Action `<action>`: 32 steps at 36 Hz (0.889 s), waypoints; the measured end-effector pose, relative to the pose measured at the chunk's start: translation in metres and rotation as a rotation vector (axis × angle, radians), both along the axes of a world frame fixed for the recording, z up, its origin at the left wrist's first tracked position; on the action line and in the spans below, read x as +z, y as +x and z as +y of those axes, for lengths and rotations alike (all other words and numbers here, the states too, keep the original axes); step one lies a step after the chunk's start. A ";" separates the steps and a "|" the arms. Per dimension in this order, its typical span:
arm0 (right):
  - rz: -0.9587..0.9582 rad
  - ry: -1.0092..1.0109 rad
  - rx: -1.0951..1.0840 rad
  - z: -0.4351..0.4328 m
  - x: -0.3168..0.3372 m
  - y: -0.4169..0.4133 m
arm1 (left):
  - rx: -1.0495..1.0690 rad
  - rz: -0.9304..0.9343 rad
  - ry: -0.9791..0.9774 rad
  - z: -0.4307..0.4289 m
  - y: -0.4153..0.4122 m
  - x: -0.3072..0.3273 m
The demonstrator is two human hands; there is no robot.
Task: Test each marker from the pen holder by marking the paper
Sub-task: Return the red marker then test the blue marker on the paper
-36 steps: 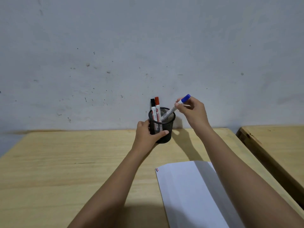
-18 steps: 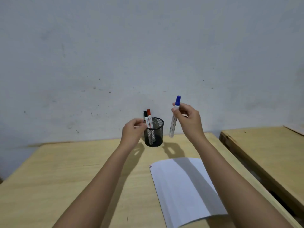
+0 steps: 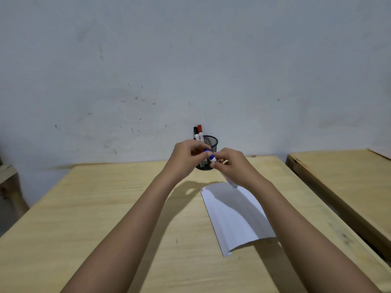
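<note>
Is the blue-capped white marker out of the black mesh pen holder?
Out. Both hands, right hand and left hand, hold the blue-capped white marker before the black mesh pen holder.

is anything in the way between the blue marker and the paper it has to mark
Only its own cap. The blue marker is held in the right hand, and the left hand pinches the blue cap. The paper below lies bare.

three markers [image 3: 226,175], one holder [image 3: 212,142], one paper [image 3: 237,216]
</note>
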State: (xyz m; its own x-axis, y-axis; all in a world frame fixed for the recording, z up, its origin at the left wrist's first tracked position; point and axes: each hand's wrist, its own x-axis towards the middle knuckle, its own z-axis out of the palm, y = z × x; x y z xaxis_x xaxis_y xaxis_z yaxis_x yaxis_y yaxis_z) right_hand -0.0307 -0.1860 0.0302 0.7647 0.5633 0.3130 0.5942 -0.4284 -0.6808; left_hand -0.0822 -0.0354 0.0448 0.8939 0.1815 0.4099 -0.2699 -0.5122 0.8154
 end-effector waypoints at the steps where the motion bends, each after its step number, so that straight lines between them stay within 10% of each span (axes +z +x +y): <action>1: -0.004 0.015 0.008 -0.001 0.000 -0.002 | -0.001 -0.015 -0.004 0.000 -0.002 0.000; 12: 0.265 0.402 0.049 -0.027 0.002 0.011 | 0.081 -0.169 -0.333 0.013 -0.012 0.001; 24: 0.906 1.249 -0.033 -0.006 -0.016 -0.002 | 0.133 -0.132 -0.513 0.000 -0.007 -0.027; 32: 0.809 1.219 -0.009 0.002 -0.020 0.007 | 0.189 -0.082 -0.492 0.003 -0.002 -0.030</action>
State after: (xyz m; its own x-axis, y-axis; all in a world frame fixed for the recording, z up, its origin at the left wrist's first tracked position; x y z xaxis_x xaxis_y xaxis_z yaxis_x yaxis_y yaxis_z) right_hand -0.0240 -0.1837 0.0104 0.9616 0.2641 0.0745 -0.1183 0.6438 -0.7560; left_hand -0.0838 -0.0326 0.0150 0.7959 0.5243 0.3028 -0.2828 -0.1204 0.9516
